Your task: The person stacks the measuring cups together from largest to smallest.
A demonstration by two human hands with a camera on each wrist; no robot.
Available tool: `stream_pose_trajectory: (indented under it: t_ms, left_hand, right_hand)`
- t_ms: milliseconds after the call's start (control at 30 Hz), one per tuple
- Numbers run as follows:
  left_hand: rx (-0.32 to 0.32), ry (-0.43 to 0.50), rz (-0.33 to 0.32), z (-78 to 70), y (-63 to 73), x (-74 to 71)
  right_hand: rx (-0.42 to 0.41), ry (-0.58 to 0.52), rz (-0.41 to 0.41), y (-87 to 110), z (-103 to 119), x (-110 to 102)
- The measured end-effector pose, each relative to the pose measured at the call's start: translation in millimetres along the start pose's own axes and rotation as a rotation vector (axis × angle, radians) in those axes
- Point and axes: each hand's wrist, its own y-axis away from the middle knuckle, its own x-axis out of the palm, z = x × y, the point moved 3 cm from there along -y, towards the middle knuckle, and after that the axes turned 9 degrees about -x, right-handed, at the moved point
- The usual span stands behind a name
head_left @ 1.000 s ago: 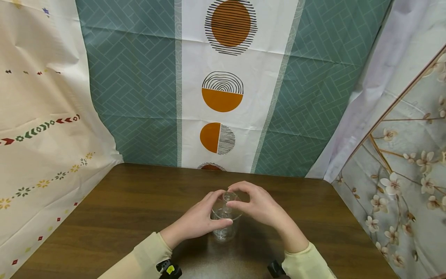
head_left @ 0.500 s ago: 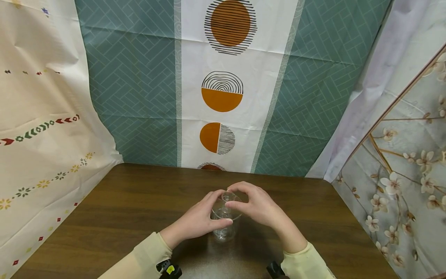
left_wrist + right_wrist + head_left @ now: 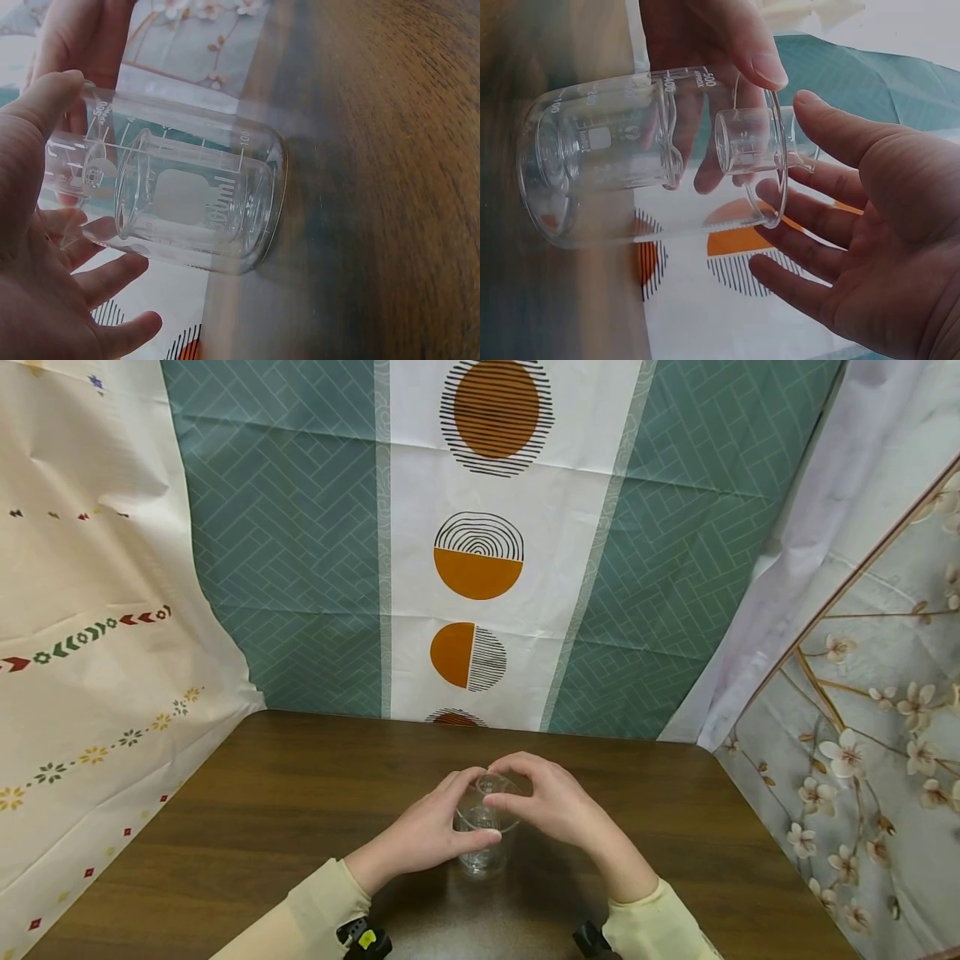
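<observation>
A large clear glass beaker [image 3: 592, 234] with white graduations stands upright on the table. My left hand [image 3: 427, 831] grips it near the rim, thumb on the near side and fingers on the far side. Inside it, at the bottom, sits a medium glass beaker [image 3: 180, 196], also upright. My right hand [image 3: 551, 797] pinches a small glass beaker [image 3: 744, 139] by its rim between thumb and fingers. The small beaker's base is inside the large beaker's mouth, above the medium one, and its rim is still outside.
The dark wooden table [image 3: 225, 810] extends around the beakers on both sides. A teal and white patterned cloth [image 3: 300, 568] hangs behind it. Patterned cloths hang at the left and right, and a black strap band [image 3: 363, 937] sits at the left wrist.
My right hand has shifted very slightly left with the small beaker, which sits a touch lower in the large beaker's mouth. My left hand and the large beaker stay in place.
</observation>
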Motion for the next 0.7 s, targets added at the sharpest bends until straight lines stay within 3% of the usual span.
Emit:
stream_pose_trajectory:
  t_ms: [700]
  left_hand:
    - [0.01,-0.018,-0.015,0.9,-0.2,0.6]
  right_hand:
    - [-0.006,0.01,0.024,1.2,1.4,3.4]
